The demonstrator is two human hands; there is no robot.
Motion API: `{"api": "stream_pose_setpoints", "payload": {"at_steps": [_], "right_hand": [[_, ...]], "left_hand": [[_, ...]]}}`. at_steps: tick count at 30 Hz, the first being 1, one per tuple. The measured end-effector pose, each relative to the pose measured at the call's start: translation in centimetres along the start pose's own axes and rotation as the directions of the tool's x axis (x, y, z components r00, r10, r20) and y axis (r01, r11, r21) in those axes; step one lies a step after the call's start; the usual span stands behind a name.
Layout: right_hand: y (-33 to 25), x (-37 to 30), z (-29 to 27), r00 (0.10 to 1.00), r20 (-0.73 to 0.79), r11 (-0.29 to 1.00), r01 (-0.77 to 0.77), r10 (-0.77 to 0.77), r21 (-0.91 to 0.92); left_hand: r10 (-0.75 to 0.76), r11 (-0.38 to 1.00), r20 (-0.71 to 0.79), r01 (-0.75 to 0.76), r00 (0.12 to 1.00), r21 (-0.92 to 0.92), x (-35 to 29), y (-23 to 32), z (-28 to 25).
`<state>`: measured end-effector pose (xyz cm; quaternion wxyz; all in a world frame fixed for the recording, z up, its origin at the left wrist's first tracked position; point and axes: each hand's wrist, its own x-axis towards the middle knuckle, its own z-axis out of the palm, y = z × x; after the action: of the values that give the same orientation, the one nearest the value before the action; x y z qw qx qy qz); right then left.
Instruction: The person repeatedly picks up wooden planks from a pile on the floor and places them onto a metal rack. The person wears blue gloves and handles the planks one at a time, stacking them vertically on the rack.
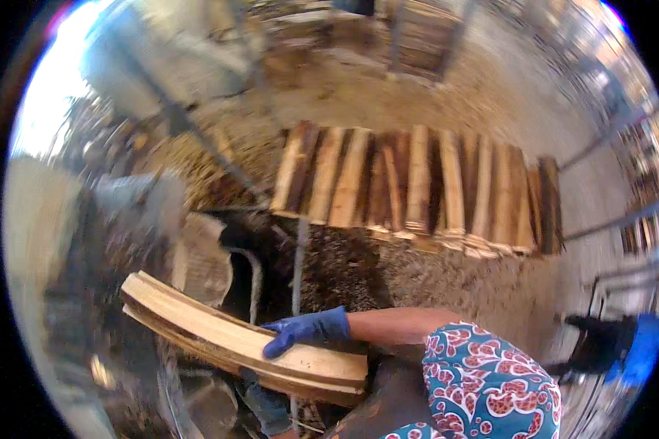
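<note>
Blue-gloved hands [307, 329], teal-red patterned sleeve [490, 380]

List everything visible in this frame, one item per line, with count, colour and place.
wood slabs: a small stack, count unclear, pale yellow, lower centre, held.
row of planks: about a dozen, tan and brown, laid side by side on the ground, centre.
ground: one, brown, littered with sawdust and bark.
stacked timber: one pile, brown, top centre, blurred.
patterned sleeve: one, teal, red and white, lower right.
right hand: one, blue glove, resting on top of the slabs.
left hand: one, dark glove, under the slabs, mostly hidden.
</note>
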<state>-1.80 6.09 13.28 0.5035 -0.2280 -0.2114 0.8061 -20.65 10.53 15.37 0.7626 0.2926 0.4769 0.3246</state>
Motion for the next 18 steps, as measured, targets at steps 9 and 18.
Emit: {"api": "stream_pose_setpoints", "payload": {"at_steps": [9, 18], "right_hand": [[-3.5, -23.3, -10.4, 0.605, -0.612, 0.858, 0.413, -0.508, -0.304], [-5.6, -38.0, -27.8, -0.190, -0.826, 0.674, 0.496, -0.531, -0.548]], "left_hand": [[0.146, 0.869, 0.303, -0.268, 0.942, 0.416, 1.4, -6.4, 20.5], [0.249, 0.875, 0.163, -0.294, 0.955, 0.385, 3.2, -5.6, 21.7]]}}
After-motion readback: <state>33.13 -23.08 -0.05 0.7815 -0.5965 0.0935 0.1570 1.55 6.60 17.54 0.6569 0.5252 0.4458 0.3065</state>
